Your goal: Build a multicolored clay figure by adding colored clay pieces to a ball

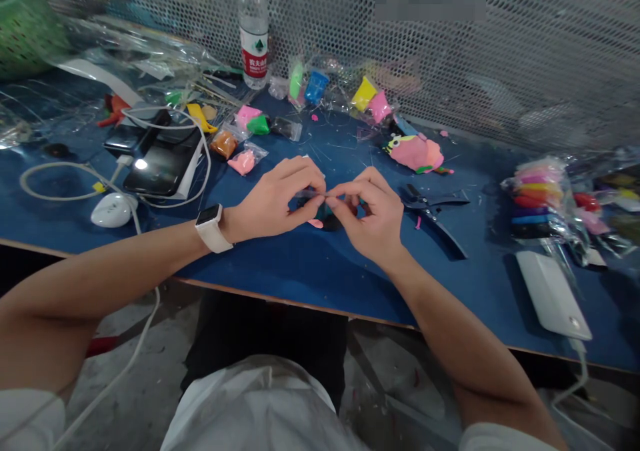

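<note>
My left hand (285, 194) and my right hand (373, 214) meet over the blue table, thumbs and fingertips pinched together. What they grip is mostly hidden; a bit of clear film shows by the left fingers. Below the fingertips, a dark teal piece (331, 222) is partly visible, and a small pink piece (315, 223) lies beside it. To the right of my right hand lie black-handled pliers or cutters (435, 214). Behind them rests a pink modelled clay figure (415, 152) with an eye and yellow and green parts.
Small bags of coloured clay (316, 87) lie along the back, near a water bottle (254, 44). Left are a black phone (163, 164), a white cable and a green basket (30, 27). Right are a stack of clay packs (537, 201) and a white power bank (553, 294).
</note>
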`<state>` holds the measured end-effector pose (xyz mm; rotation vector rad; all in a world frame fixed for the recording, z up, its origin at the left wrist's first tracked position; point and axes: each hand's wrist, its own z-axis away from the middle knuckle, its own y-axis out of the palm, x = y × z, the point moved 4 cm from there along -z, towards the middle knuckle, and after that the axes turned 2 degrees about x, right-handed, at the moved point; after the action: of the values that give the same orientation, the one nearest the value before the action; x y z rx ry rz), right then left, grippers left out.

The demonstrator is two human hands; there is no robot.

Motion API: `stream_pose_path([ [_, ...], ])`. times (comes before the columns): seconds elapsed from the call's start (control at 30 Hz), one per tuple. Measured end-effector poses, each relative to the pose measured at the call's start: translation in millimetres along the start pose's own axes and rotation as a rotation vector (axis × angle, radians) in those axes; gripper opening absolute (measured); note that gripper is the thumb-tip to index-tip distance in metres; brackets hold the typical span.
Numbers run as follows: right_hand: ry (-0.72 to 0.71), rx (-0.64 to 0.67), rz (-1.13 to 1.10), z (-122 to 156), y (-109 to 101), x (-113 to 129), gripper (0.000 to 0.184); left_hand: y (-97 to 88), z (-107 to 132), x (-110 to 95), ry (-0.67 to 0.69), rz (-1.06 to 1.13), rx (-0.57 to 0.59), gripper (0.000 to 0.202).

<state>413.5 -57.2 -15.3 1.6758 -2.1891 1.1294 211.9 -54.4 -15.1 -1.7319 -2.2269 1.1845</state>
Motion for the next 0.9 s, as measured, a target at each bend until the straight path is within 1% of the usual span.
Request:
stream_pose_path([
  [0.13,0.056,-0.001,0.000,-2.2,-0.7,-3.3,0.024,-0.5,-1.2,3.3,0.019,0.043,0.002,0.009],
  [0.23,0.084,-0.006,-0.019,-3.2,-0.8,-4.1,0.029,-0.4,-1.6,5.9,0.002,0.052,0.006,0.011],
  [0.37,0.085,-0.017,-0.079,-3.5,-1.2,-1.5,0.027,-1.1,-1.7,5.3,-0.027,0.068,0.009,0.012],
  [0.47,0.132,-0.014,-0.118,-2.6,-1.7,-1.0,0.025,-2.2,-2.2,2.7,-0.034,0.068,0.006,0.012],
  [0.63,0.203,-0.015,-0.224,-0.1,0.3,-1.9,0.023,-2.7,-3.6,-2.0,-0.005,0.110,-0.019,0.013],
  [0.77,0.200,-0.029,-0.255,0.1,2.1,-3.0,0.023,-2.4,-4.0,-0.9,-0.021,0.155,-0.049,0.012],
  [0.9,0.185,-0.060,-0.198,-1.1,1.2,-6.2,0.032,-2.8,-3.0,3.8,-0.080,0.180,-0.051,0.011],
])
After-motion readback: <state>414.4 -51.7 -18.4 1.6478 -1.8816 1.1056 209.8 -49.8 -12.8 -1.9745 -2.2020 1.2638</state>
